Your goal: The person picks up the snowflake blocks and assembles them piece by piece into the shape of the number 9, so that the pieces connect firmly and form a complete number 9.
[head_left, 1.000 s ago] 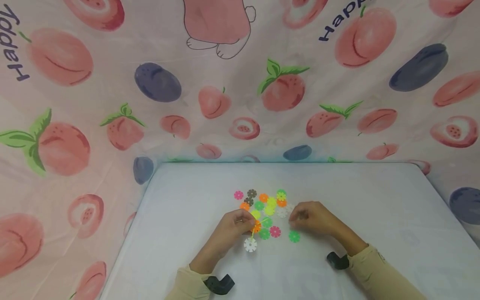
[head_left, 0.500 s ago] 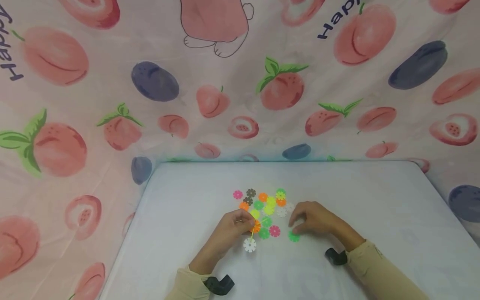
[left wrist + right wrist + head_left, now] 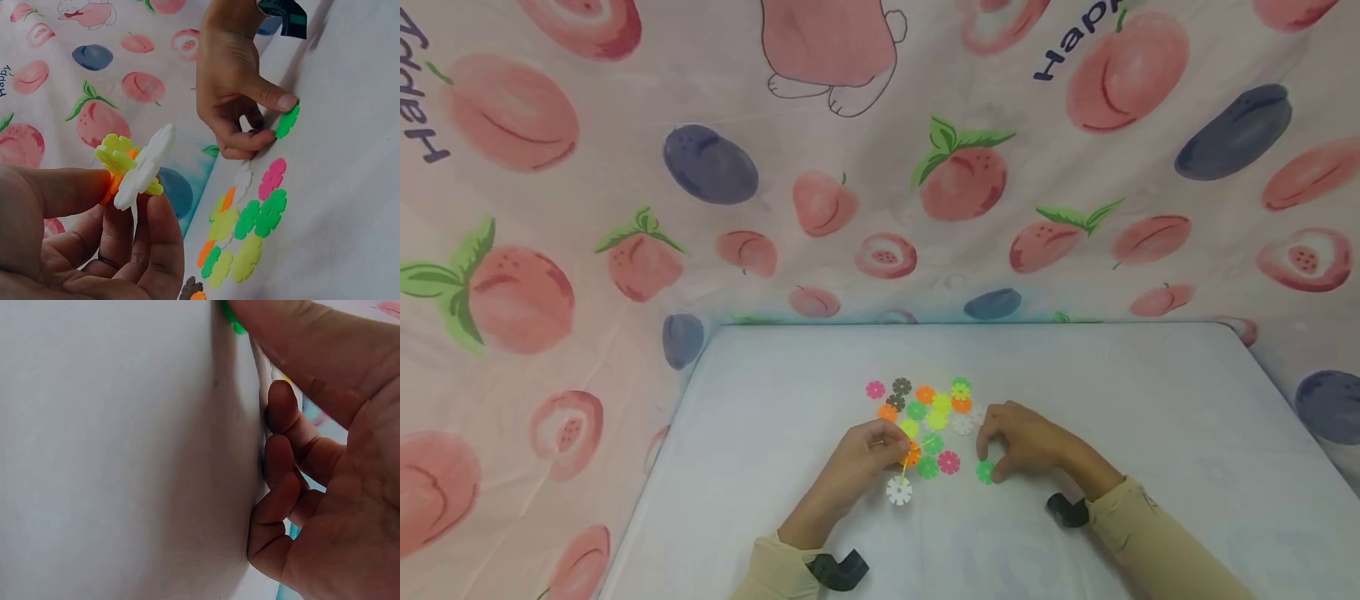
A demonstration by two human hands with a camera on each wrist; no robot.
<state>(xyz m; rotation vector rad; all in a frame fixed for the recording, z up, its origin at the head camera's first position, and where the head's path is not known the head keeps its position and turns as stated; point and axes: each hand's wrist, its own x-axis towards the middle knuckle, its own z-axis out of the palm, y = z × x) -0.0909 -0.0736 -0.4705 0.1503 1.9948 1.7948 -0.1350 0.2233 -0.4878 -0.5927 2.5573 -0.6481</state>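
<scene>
My left hand (image 3: 867, 448) pinches a small joined piece of notched plastic discs between thumb and fingers, held above the table. In it are an orange disc (image 3: 913, 454), yellow discs (image 3: 116, 155) and a white disc (image 3: 147, 165), slotted together at angles. On the right, my right hand (image 3: 1028, 439) has its thumb and index finger on opposite edges of a green disc (image 3: 287, 122) at the tabletop. Its other fingers are curled, as the right wrist view shows. Only a sliver of that green disc (image 3: 235, 319) shows there, by the thumb.
Several loose discs lie between and beyond the hands, among them a pink disc (image 3: 949, 462), a brown disc (image 3: 902, 387) and yellow ones (image 3: 937, 420). They rest on a white-covered table (image 3: 760, 375). A fruit-print cloth (image 3: 850, 150) hangs behind and at the sides.
My right hand has come down towards me from near the white discs to the green disc, and its thumb and index finger now grip it. The left hand holds its joined discs almost still.
</scene>
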